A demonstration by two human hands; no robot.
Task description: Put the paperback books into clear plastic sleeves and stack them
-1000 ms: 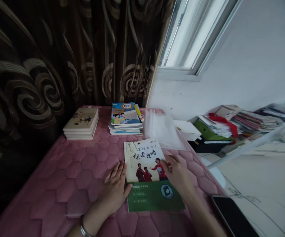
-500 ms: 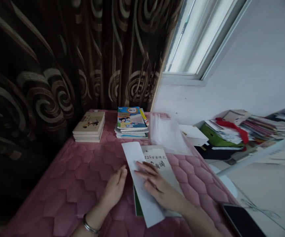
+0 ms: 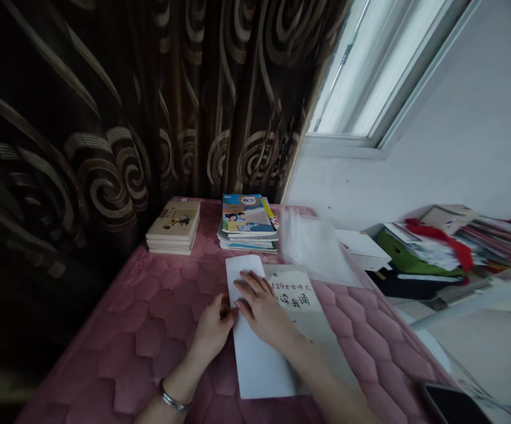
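A white sheet of paper [image 3: 261,368] lies lengthwise over the left part of a pale book [image 3: 321,330] with Chinese lettering on its cover. My right hand [image 3: 261,312] rests flat on the upper part of the sheet, fingers stretched out and slightly apart. At the sheet's left edge, my left hand [image 3: 213,327] has its thumb and fingers curled together on the edge; its wrist wears a metal bangle [image 3: 173,397]. Part of the book is hidden under the paper and my right forearm.
Behind are a stack of tan books [image 3: 173,227], a pile of textbooks [image 3: 249,218] and clear plastic covers [image 3: 315,244]. A phone [image 3: 452,405] lies at the lower right. Papers and a green box [image 3: 396,253] stand beyond the pink quilted surface [image 3: 135,347].
The white sheet has turned straighter along the book, covering the green strip seen at its left. My left hand has come onto the sheet's edge; my right hand has slid up and left.
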